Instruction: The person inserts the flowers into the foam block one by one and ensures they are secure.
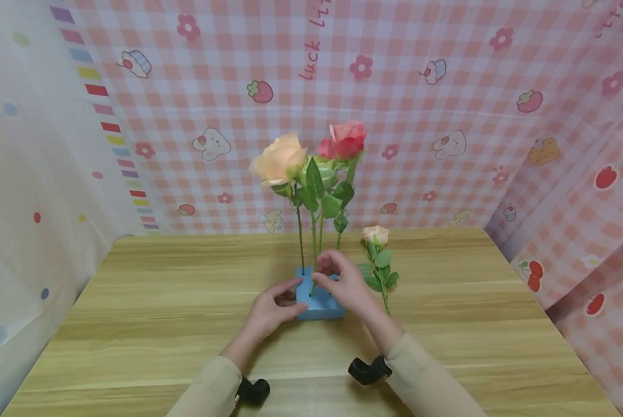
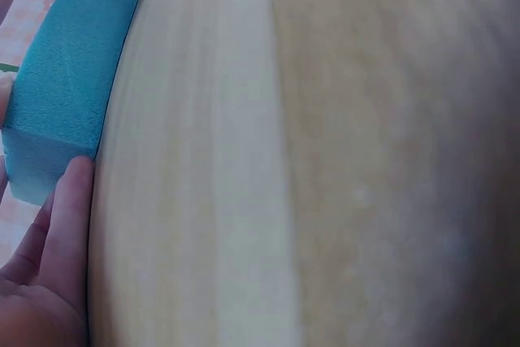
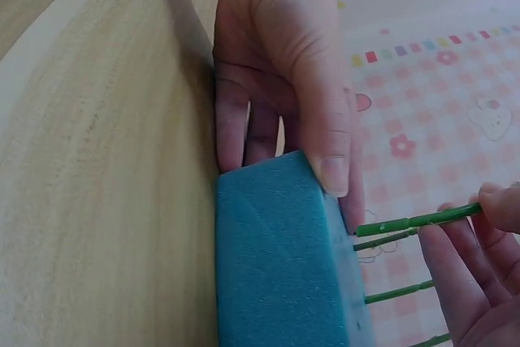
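Left hand (image 1: 269, 313): you grip the blue block (image 1: 321, 314), left side.
Green stem (image 3: 398, 224): near-upright — tip at block's near-left, seating unclear.
Right hand (image 1: 345, 284): you pinch this stem just above its tip.
Pale rose (image 1: 382, 260): lies right, stem nearward.

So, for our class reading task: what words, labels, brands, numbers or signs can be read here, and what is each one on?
"luck li", running up the pink checked cloth; the end is cut off by the picture's top edge.
"ife", at the cloth's top right; whatever comes before it is too blurred to read.
I see no writing on the blue block.
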A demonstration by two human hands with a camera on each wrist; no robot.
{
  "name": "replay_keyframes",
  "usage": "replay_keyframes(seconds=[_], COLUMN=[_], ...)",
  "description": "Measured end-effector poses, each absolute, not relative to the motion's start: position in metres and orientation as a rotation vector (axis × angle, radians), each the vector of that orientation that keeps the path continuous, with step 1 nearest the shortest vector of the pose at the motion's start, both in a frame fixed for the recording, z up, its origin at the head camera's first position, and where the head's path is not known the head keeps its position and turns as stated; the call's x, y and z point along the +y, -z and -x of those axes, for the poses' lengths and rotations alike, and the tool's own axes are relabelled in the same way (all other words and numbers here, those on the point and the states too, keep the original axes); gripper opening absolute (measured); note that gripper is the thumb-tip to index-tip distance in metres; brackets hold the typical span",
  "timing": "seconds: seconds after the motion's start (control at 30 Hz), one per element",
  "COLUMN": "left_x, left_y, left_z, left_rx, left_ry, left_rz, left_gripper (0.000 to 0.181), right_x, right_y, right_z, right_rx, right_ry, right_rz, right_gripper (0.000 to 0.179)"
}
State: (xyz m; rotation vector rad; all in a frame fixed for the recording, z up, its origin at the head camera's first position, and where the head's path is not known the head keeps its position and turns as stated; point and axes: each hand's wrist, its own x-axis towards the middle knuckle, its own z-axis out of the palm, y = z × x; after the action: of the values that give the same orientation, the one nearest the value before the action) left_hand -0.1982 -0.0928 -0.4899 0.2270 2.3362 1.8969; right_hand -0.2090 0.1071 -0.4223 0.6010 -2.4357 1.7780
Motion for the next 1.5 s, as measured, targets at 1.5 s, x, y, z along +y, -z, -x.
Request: replay_keyframes(seconds=[1.5], left_x=[-0.091], left_y=[0.487], left_z=[0.196], left_rx=[2.313], left_ry=[-1.936], left_rz=[-0.204], left_gripper=[0.056], right_x=[0.099], right_y=[0.454], right_z=[0.215], right_rx=[-2.448], right_ry=[-1.467], right_rz=[-0.766], right_gripper=[0.021])
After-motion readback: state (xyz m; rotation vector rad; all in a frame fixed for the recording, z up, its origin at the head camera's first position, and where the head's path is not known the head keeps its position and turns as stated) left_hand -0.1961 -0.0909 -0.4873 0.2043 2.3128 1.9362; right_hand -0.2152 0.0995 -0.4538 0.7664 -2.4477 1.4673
